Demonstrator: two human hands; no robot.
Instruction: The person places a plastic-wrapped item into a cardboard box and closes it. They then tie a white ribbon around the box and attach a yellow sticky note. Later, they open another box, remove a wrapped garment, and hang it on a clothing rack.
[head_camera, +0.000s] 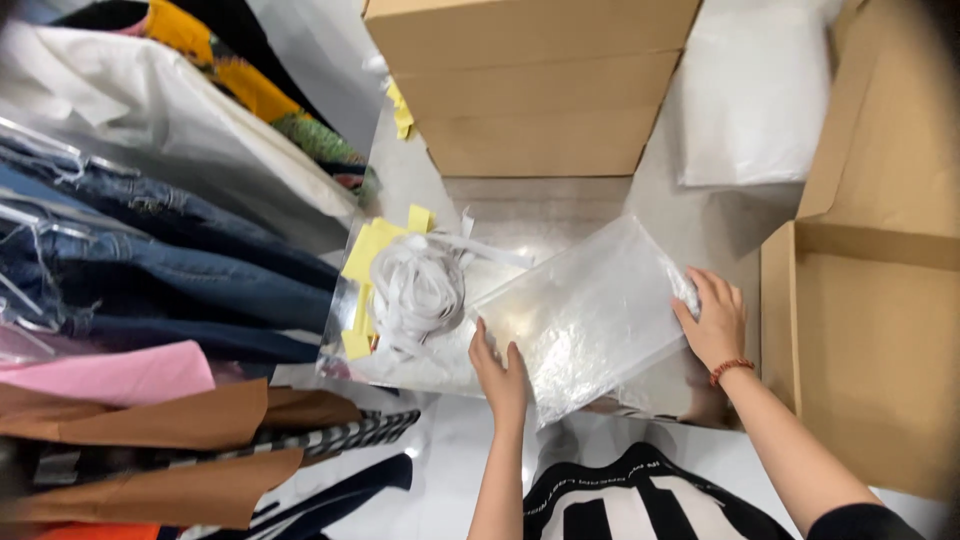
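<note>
A clear plastic bag (590, 310) lies tilted on a shiny metal table (520, 210). My left hand (500, 372) grips the bag's near left corner, thumb on top. On its right edge rests my right hand (712, 320), fingers closed over the bunched plastic, a red bead bracelet at the wrist. Just left of the bag, a tangled bundle of white elastic tape (418, 285) sits on another clear bag with yellow paper slips (372, 248).
Stacked cardboard boxes (535, 85) stand at the back. An open cardboard box (880, 330) is at the right, a white plastic bag (750, 95) behind it. Bagged jeans (150, 270) and other folded clothes pile up at the left.
</note>
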